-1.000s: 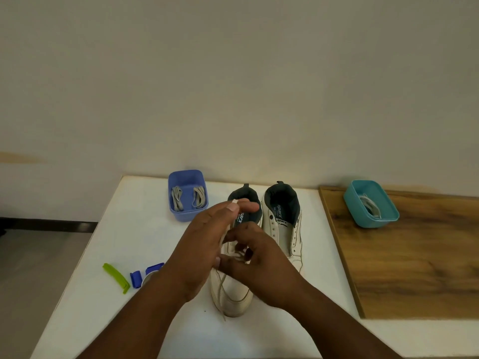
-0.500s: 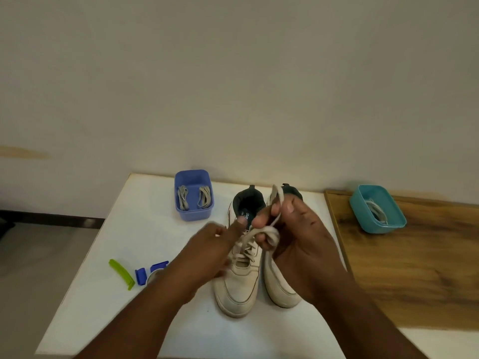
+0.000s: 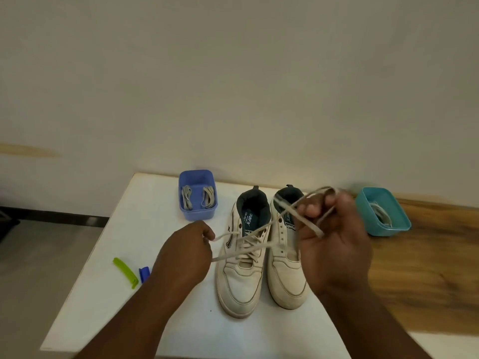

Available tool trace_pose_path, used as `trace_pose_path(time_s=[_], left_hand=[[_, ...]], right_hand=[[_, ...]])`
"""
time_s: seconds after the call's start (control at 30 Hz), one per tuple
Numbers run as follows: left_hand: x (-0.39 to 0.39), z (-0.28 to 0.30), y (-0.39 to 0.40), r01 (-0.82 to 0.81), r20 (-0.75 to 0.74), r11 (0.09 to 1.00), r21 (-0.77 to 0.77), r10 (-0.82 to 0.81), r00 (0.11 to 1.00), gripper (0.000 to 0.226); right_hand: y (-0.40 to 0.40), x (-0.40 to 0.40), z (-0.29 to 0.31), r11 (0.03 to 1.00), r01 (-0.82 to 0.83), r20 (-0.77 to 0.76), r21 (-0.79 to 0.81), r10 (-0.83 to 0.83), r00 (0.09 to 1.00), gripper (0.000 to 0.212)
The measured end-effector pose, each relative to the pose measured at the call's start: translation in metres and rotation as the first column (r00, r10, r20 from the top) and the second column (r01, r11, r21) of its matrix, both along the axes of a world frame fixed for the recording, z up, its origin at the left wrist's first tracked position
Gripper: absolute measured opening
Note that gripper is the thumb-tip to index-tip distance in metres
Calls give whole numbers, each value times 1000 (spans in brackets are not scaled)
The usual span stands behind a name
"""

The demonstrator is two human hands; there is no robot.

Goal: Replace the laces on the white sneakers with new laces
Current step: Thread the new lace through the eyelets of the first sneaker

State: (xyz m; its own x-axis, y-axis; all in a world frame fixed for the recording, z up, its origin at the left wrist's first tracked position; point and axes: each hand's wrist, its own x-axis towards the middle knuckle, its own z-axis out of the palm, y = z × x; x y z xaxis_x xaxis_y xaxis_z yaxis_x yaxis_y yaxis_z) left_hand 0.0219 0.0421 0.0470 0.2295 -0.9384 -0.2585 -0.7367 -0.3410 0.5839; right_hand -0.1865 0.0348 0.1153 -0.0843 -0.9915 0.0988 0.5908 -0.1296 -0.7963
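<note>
White table (image 3: 145, 203), hands now apart, left hand (image 3: 185, 251) and right hand (image 3: 334, 229) gripping lace (image 3: 261, 229)

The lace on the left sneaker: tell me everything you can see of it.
The lace is flat, off-white and looks woven. It is still threaded through the lower eyelets of the left sneaker, loose at the top. The left hand pinches one end; the right hand holds the other, looped round its fingers, raised over the right sneaker.

White table (image 3: 108, 301) carrying two white sneakers (image 3: 239, 275) side by side, blue tub (image 3: 198, 216) behind them, green clip (image 3: 125, 272) and blue clip (image 3: 144, 273) at left; wooden board (image 3: 427, 275) at right bearing teal tub (image 3: 396, 228)
</note>
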Motion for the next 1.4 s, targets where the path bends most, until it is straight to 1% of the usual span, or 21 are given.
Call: trace_pose_path(time_s=[0.07,0.13,0.2,0.3,0.4,0.43,0.47,0.5,0.53,0.57,0.6,0.67,0.77,0.83,0.9,0.93,1.03,1.1,1.27,1.33,1.4], left_hand=[[5,-1,-1,-32,-18,995,-93,31,999,33],[7,-1,-5,-67,-30,983,-174,62,998,42],[6,-4,-7,-55,2,973,-226,57,998,47],[4,-9,-7,-42,21,965,-258,49,999,51],[-4,-12,-9,-23,195,963,-270,78,978,47],[-7,-9,-10,-8,183,948,-317,69,981,46],[-12,-4,-11,16,87,920,-392,19,996,46],[-17,2,-10,55,-58,878,-476,-94,994,47],[-23,9,-9,107,-183,835,-540,-241,953,47],[-30,16,-6,182,-242,802,-568,-375,895,48],[-35,19,-3,269,-242,776,-570,-472,848,51],[-42,18,1,360,-243,752,-552,-559,793,61],[-43,10,0,326,-347,799,-505,-534,771,69],[-41,6,-2,264,-284,875,-405,-395,874,69],[-35,1,-4,152,-72,955,-254,-176,982,55],[-32,-1,-4,148,9,969,-196,-150,989,47],[-33,-6,5,364,21,928,-80,-364,931,28],[-37,-7,10,443,27,897,-9,-442,896,25],[-42,-11,-1,469,91,873,133,-482,871,13],[-38,-14,1,487,128,863,135,-503,855,17],[-29,-12,7,523,220,835,173,-550,805,20]], right_hand=[[0,-2,4,985,169,-58,-36,-170,984,31],[1,-4,4,937,318,-232,-145,-345,910,27],[5,-2,2,885,363,-346,-292,-451,822,24],[11,4,4,847,349,-363,-401,-497,788,23],[16,8,7,865,301,-326,-402,-442,835,18],[18,9,8,871,277,-334,-406,-423,842,21],[20,10,9,873,250,-347,-420,-409,844,23],[21,12,11,872,219,-360,-437,-393,846,25],[23,13,11,873,189,-371,-449,-374,850,27],[23,14,12,877,159,-382,-453,-352,855,28],[23,14,12,884,134,-397,-448,-332,856,30],[22,13,10,908,90,-464,-409,-291,837,33],[19,12,6,952,-2,-540,-306,-172,824,30],[16,11,3,971,-14,-512,-238,-113,851,32],[12,9,-1,982,16,-486,-191,-108,867,33],[10,8,-3,984,43,-478,-174,-122,870,33],[5,5,-9,982,129,-441,-135,-176,880,35],[3,4,-12,981,156,-425,-117,-191,885,36],[3,3,-15,981,165,-430,-102,-193,882,41],[3,3,-16,981,158,-434,-112,-192,880,44],[2,1,-16,983,145,-427,-115,-181,886,47]])
